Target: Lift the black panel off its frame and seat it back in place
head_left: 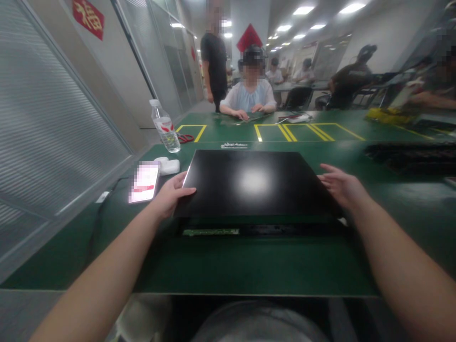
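Observation:
A flat, glossy black display panel [221, 190] lies before me over the green table, a bright reflection near its middle. My left hand [175, 192] grips its left edge, thumb on the top face and fingers at the side, partly hidden. At the right edge is my right hand [340, 186], its fingers stretched out and the forefinger lifted off; whether the other fingertips touch the edge I cannot tell. Along the panel's near side runs a dark strip with a narrow green circuit board [211, 232].
On the left are a lit phone [144, 182], a white case [169, 166], a water bottle [165, 126] and red-handled scissors [185, 138]. Dark parts [409, 156] lie at the right. Across the green table [249, 266], marked with yellow tape, sits a person [249, 97]; another stands behind.

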The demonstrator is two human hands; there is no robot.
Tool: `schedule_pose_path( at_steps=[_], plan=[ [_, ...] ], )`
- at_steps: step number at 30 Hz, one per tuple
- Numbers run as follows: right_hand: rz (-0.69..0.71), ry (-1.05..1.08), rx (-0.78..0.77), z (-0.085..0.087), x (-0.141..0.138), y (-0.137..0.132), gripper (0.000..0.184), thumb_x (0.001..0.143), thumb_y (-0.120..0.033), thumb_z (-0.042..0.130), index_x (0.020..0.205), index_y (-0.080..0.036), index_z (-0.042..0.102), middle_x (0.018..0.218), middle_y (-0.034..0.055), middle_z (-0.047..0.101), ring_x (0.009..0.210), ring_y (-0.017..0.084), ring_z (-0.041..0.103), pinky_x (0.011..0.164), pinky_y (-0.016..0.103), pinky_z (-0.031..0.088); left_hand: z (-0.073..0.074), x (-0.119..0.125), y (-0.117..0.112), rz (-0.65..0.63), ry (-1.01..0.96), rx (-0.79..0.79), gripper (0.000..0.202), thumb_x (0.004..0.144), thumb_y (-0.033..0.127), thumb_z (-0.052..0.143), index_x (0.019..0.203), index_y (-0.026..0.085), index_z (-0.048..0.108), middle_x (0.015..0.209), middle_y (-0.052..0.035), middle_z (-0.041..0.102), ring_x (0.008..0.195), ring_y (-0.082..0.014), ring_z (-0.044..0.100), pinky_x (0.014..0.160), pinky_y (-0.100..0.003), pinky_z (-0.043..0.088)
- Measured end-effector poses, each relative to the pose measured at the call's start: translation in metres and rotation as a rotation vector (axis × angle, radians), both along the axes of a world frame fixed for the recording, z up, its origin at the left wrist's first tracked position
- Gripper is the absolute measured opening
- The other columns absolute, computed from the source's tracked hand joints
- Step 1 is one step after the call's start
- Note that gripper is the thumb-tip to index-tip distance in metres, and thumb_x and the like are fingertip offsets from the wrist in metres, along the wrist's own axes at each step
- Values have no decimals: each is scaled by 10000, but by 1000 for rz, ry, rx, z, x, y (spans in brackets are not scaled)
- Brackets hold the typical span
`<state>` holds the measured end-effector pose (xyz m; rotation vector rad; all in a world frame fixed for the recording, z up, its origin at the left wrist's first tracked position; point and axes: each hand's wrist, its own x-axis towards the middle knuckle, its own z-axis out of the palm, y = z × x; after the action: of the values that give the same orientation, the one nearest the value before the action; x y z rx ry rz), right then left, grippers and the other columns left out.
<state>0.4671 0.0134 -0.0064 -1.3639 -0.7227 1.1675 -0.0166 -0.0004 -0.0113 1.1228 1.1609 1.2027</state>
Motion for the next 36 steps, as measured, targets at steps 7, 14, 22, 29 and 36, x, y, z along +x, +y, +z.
schedule_pose_path(
  at_steps=[7, 14, 22, 29, 36],
  plan=[
    [37, -152, 9, -1, -7, -2, 565, 728, -224, 730, 1290, -252, 675, 883, 56, 786, 783, 200, 714, 626, 269, 555, -2, -11, 5, 101, -25, 59, 824, 525, 245, 963, 1322, 196, 760, 1094, -64, 872, 1111, -379, 814, 1043, -484, 637],
    [-7, -329, 67, -2, -7, -3, 495, 709, -290, 770, 1199, -223, 749, 828, 56, 763, 674, 166, 608, 514, 233, 430, 1, -10, 3, 100, 3, 83, 839, 535, 276, 960, 1345, 201, 759, 1174, -81, 863, 1209, -416, 775, 1106, -503, 603],
    [71, -371, 43, -9, -5, 0, 522, 740, -379, 775, 1225, -185, 748, 843, 115, 788, 442, 99, 389, 398, 250, 294, -1, -15, 4, 91, 67, 50, 830, 575, 299, 938, 1374, 196, 738, 1131, -85, 861, 1155, -402, 790, 1016, -462, 646],
    [33, -349, 28, -13, -4, 2, 431, 721, -356, 803, 1111, -184, 740, 770, 115, 764, 410, 67, 313, 380, 228, 211, -2, -5, 1, 65, 62, -5, 779, 590, 277, 915, 1347, 210, 740, 1072, -68, 869, 1056, -372, 822, 921, -443, 672],
    [19, -430, 22, -12, -3, 1, 437, 729, -395, 802, 1108, -184, 751, 742, 106, 753, 406, 80, 323, 391, 243, 220, 8, 4, -4, 15, 30, -48, 772, 545, 197, 937, 1293, 191, 745, 1155, -86, 867, 1098, -366, 821, 880, -392, 678]
  ],
)
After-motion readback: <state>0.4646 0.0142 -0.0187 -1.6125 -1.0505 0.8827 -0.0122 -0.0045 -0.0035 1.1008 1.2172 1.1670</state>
